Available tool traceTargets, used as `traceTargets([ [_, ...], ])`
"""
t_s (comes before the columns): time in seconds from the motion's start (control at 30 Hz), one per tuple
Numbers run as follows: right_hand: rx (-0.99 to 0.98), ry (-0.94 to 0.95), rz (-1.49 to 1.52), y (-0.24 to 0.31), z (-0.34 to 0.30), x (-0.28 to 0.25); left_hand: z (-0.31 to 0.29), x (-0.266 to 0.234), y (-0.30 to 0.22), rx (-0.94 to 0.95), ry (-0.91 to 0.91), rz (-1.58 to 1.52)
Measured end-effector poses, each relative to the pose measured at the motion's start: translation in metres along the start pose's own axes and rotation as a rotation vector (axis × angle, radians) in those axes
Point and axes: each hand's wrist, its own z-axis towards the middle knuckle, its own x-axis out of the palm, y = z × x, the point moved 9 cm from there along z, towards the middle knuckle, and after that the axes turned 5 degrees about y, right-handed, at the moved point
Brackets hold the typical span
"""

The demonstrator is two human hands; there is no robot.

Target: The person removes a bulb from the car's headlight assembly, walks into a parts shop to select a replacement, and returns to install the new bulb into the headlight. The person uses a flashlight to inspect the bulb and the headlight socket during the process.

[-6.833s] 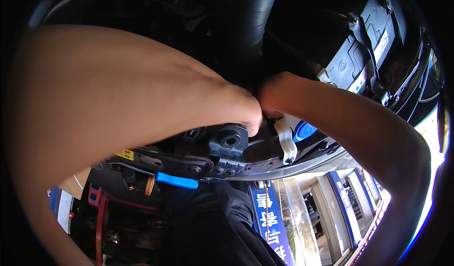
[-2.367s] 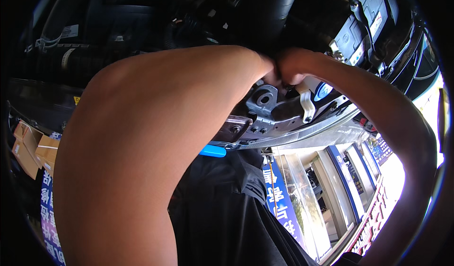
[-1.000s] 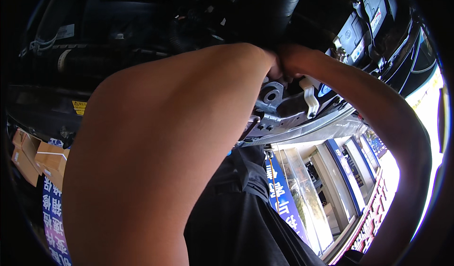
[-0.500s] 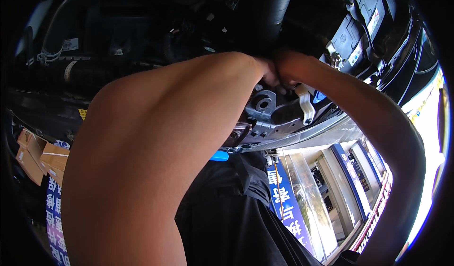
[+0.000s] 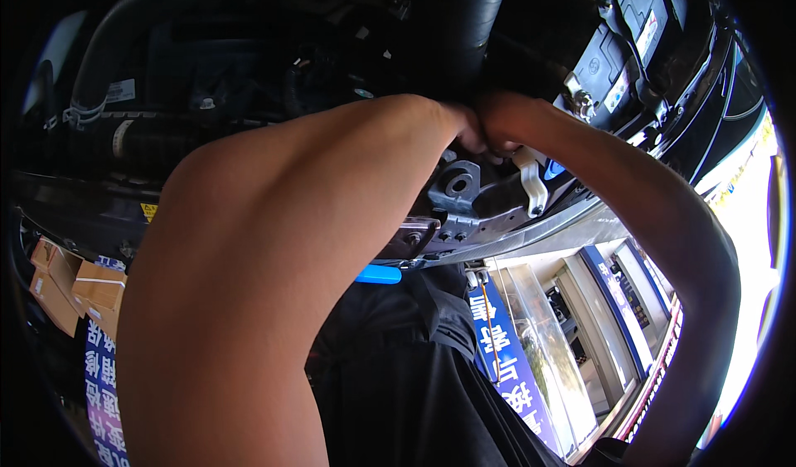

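Left hand (image 5: 471,133) and right hand (image 5: 504,125) were close together in the engine bay. Couldn't tell if either gripped anything; fingertips hidden. Nearest part, white bent bracket (image 5: 532,187), sat just below the right hand. Its long axis ran from there toward the person's body, lower end slightly to the right, on the front crossmember (image 5: 502,204). Black mounting bracket (image 5: 458,185) was left of it, round hole facing the camera. Blue cap (image 5: 554,169) showed partly, just right of the white one.
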Motion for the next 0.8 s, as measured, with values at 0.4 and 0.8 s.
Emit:
traceTargets([
  [0.4,-0.017,0.12,-0.098,-0.001,0.005,0.012,-0.003,-0.005,0.006,-0.005,-0.038,-0.018],
  [0.8,0.083,0.127,-0.013,-0.006,-0.007,0.01,-0.007,-0.019,0.007,-0.036,-0.09,-0.011],
])
